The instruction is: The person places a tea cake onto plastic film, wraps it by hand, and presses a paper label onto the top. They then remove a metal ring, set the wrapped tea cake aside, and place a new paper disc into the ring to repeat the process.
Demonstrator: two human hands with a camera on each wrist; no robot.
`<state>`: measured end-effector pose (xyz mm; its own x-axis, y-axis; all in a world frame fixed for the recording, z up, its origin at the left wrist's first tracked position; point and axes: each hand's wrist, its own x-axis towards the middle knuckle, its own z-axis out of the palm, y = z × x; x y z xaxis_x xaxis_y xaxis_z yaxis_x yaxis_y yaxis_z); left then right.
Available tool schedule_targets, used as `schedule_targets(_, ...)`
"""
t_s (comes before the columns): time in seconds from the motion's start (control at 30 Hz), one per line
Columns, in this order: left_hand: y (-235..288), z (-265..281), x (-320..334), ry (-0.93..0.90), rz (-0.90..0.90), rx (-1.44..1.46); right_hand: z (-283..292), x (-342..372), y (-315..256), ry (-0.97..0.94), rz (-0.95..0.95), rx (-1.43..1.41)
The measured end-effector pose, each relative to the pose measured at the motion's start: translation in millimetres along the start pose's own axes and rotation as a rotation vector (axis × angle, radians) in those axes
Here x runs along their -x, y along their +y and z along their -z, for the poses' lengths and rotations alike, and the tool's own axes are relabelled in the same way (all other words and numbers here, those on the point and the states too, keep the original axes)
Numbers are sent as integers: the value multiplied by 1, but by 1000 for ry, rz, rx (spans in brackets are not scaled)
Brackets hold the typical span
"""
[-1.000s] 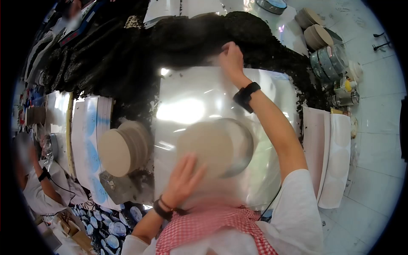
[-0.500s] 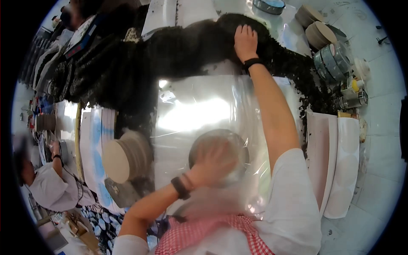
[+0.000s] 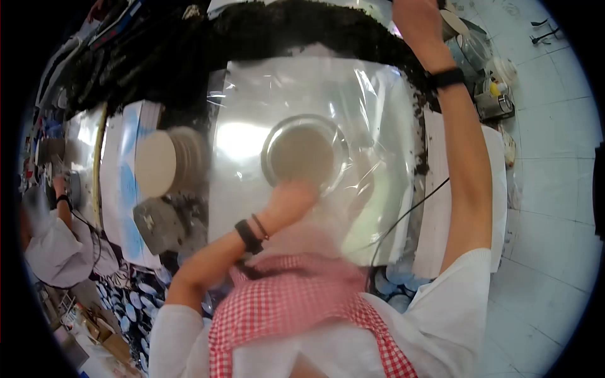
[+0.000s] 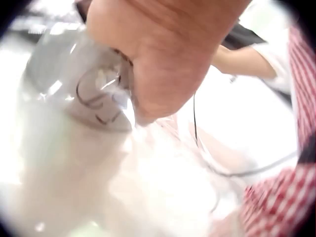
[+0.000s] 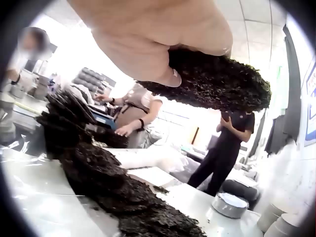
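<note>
A round clear-walled ring (image 3: 267, 146) stands on a plastic-covered surface (image 3: 252, 208) in front of me, with a beige disc (image 3: 302, 157) lying inside it. My left hand (image 3: 291, 200), blurred, is at the ring's near edge with its fingers curled; the wrist view shows it against the clear wall (image 4: 74, 94), fingertips hidden. Raised at the far right, my right hand (image 3: 419, 28) is partly cut off by the head view's top edge. Between its thumb and fingers, in the right wrist view, it grips a thick round cake of dark dried seaweed (image 5: 217, 84).
Piled dark seaweed cakes (image 3: 283, 28) line the far side. A stack of beige discs (image 3: 155, 165) and a grey block (image 3: 157, 223) stand at left. White sheets (image 3: 435, 201) lie at right, where a black cable (image 3: 403, 217) crosses. Other people (image 5: 143, 108) work beyond.
My left hand brought the beige disc over the ring, set it inside, then drew back to the near rim. The right hand reached onto the seaweed pile and now holds a cake farther right.
</note>
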<state>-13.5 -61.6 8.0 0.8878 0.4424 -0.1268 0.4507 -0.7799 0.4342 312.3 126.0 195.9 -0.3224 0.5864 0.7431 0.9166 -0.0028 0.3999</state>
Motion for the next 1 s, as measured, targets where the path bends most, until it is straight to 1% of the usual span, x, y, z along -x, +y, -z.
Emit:
schedule_targets(0.03, -4, -11, 4, 4, -14, -51, 27, 9, -7, -3, 15, -35)
schedule_targets(0.07, 11, 18, 10, -41, -15, -62, 56, 19, -18, -1, 27, -67)
schedule_targets(0.13, 15, 55, 12, 549, -63, -173, 101, 45, -46, -86, 10, -152)
schedule_targets(0.2, -21, 37, 9, 635, 325, -74, 130, 78, -79, -56, 22, -199)
schedule_targets(0.23, -37, 27, 10, 624, 298, 91, 149, 94, -102, -115, -3, -251)
schedule_targets(0.3, -62, 16, 15, 603, 242, 419, 170, 122, -134, -164, -36, -331)
schedule_targets(0.33, -62, 23, 19, 590, 258, 414, 177, 133, -142, -182, -67, -348)
schedule_targets(0.43, -41, 47, 22, 654, 136, -44, 180, 152, -141, -213, -117, -346)
schedule_targets(0.47, -35, 54, 19, 667, 102, -65, 180, 155, -139, -219, -128, -337)
schedule_targets(0.57, -37, 53, 7, 872, 205, 299, 183, 158, -142, -210, -125, -344)
schedule_targets(0.6, -43, 58, 5, 930, 263, 480, 187, 160, -147, -241, -101, -369)
schedule_targets(0.63, -49, 67, 8, 938, 316, 563, 186, 167, -157, -252, -63, -409)
schedule_targets(0.7, -51, 79, 10, 1088, 397, 647, 188, 184, -182, -347, 58, -544)
schedule_targets(0.73, -48, 85, 7, 1117, 335, 530, 182, 196, -191, -401, 72, -573)
schedule_targets(0.77, -33, 86, 4, 1033, 271, 428, 177, 209, -200, -458, 85, -601)
schedule_targets(0.8, -28, 74, -2, 858, 105, 373, 175, 218, -204, -519, 100, -631)
schedule_targets(0.83, -21, 77, -11, 645, -50, 206, 176, 219, -203, -528, 98, -648)
schedule_targets(0.87, -7, 72, -17, 494, -34, -7, 176, 219, -201, -535, 98, -666)
schedule_targets(0.9, 0, 65, -25, 440, -68, -24, 176, 217, -199, -540, 95, -683)
schedule_targets(0.97, -2, 51, -34, 345, -100, -146, 178, 209, -191, -538, 35, -824)
schedule_targets(1.0, -6, 46, -35, 295, -98, -153, 177, 205, -187, -535, 8, -894)
